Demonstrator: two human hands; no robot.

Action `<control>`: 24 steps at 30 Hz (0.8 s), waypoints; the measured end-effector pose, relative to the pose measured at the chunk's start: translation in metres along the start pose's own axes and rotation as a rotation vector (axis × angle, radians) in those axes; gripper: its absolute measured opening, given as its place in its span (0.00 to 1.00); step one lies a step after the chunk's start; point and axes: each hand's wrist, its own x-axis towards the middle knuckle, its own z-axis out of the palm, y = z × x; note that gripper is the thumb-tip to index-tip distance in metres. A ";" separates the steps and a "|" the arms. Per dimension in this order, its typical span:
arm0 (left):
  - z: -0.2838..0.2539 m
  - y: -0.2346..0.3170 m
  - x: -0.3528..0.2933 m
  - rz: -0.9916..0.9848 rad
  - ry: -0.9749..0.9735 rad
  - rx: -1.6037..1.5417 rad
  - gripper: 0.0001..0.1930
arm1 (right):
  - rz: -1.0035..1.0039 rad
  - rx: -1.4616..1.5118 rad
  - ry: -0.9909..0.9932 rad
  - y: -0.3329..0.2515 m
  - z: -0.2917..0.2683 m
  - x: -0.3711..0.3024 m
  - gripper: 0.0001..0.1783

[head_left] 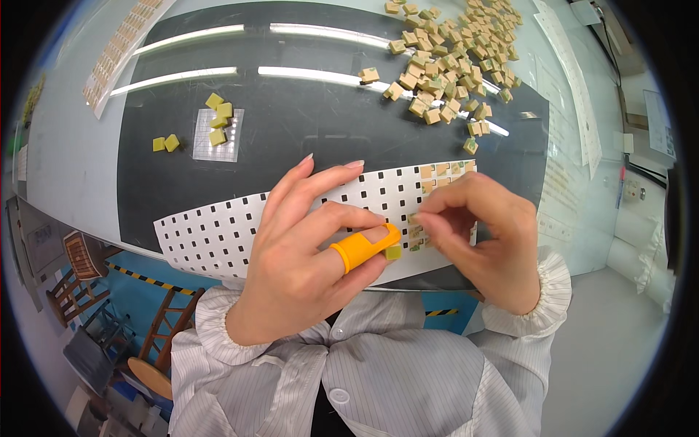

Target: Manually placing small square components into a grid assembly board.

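My left hand, with an orange plastic sleeve on its thumb, rests over a long white sheet with rows of black squares. Its thumb and fingers grip a small yellow-green block, while the other fingers stretch out over the sheet. Close to it on the right, my right hand is closed in a pinch above the sheet's right end. Small tan-and-green squares sit in rows there. What its fingertips hold, if anything, is mostly hidden.
A big heap of tan blocks lies at the far right of the dark mat. Several yellow-green blocks sit on and beside a small clear grid plate at the left. A strip of tan squares lies far left.
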 end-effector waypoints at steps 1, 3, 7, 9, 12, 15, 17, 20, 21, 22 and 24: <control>0.000 0.000 0.000 -0.009 -0.003 -0.010 0.11 | 0.032 -0.046 0.081 0.001 0.001 -0.002 0.07; -0.001 -0.001 -0.001 -0.007 -0.004 -0.005 0.12 | 0.080 -0.142 0.135 -0.001 0.001 -0.006 0.08; 0.000 -0.001 -0.001 0.000 -0.012 -0.012 0.12 | -0.039 -0.232 0.152 0.005 0.010 -0.015 0.09; 0.000 -0.001 -0.001 -0.003 -0.015 -0.007 0.12 | -0.035 -0.238 0.152 0.006 0.014 -0.019 0.10; 0.001 -0.001 0.000 0.000 -0.011 -0.008 0.12 | -0.036 -0.251 0.195 0.006 0.016 -0.018 0.10; 0.002 -0.001 0.000 0.006 -0.001 -0.012 0.12 | -0.039 -0.265 0.231 0.005 0.017 -0.019 0.10; 0.001 -0.002 0.000 0.011 0.004 -0.009 0.12 | -0.042 -0.275 0.228 0.005 0.017 -0.019 0.10; 0.001 -0.002 -0.001 0.008 0.001 -0.013 0.12 | -0.019 -0.278 0.196 0.004 0.016 -0.020 0.09; 0.001 -0.003 -0.001 0.013 0.009 -0.018 0.12 | 0.001 -0.258 0.197 0.002 0.015 -0.018 0.09; 0.001 -0.003 -0.001 0.019 0.015 -0.024 0.11 | 0.023 -0.239 0.200 0.001 0.015 -0.017 0.09; 0.001 -0.004 -0.001 0.023 0.016 -0.034 0.12 | -0.003 -0.247 0.229 0.002 0.018 -0.016 0.08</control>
